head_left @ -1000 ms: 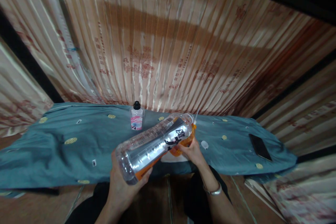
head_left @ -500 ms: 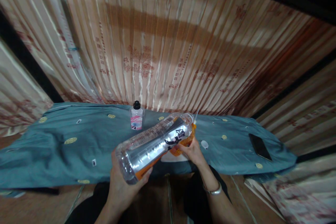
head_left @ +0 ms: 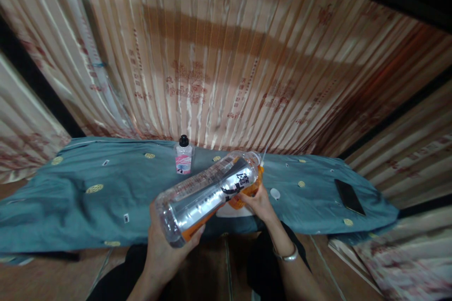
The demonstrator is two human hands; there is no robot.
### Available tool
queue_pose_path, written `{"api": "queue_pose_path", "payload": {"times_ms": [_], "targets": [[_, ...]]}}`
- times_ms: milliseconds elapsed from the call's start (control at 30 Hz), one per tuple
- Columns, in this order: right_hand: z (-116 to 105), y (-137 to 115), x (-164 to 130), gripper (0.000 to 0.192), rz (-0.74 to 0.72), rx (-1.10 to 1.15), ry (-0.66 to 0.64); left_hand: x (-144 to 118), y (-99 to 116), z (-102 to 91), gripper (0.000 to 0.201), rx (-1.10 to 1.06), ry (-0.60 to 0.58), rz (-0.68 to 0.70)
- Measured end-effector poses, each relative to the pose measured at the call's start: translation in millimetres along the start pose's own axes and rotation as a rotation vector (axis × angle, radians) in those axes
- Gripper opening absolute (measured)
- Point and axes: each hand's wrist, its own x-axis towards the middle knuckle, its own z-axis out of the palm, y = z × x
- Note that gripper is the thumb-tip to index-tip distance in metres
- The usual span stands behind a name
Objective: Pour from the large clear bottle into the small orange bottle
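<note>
Large clear bottle held tilted, base toward the wearer at 7 o'clock, neck pointing away toward 1 o'clock, above the near edge of the blue cloth. Left hand is wrapped under and around the base, fingers closed on it. Right hand is at the neck end, fingers closed against the orange part of the bottle there; whether it grips a cap cannot be told. A white lid-like disc lies on the cloth just beside the right hand, at 3 o'clock. Small pink-labelled bottle stands upright at 12 o'clock; dark phone lies well apart at 3 o'clock.

Risk, judged: if the neck is open, any residue could run onto the cloth. The smooth base could slip from a one-handed hold.
</note>
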Motion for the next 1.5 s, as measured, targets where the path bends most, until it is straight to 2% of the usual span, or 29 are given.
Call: {"api": "queue_pose_path", "payload": {"times_ms": [333, 767, 1000, 1167, 1500], "targets": [[1.5, -5.3, -0.8, 0.059, 0.011, 0.010, 0.011, -0.7, 0.9, -0.1, 0.075, -0.020, -0.027, -0.025], [0.8, 1.2, -0.1, 0.057, -0.008, 0.010, 0.012, -0.3, 0.5, 0.5, 0.076, -0.015, 0.007, -0.015], [1.4, 0.2, 0.7, 0.057, -0.003, 0.005, 0.007, -1.6, 6.6, 1.3, 0.075, -0.016, 0.032, -0.057], [1.7, 1.9, 0.8, 0.057, -0.010, 0.025, -0.008, -0.3, 3.7, -0.7, 0.074, 0.005, -0.014, -0.024], [3.6, -2.7, -0.3, 0.054, -0.004, 0.053, -0.001, 0.3, 4.1, 1.9, 0.073, -0.015, 0.035, -0.037]]}}
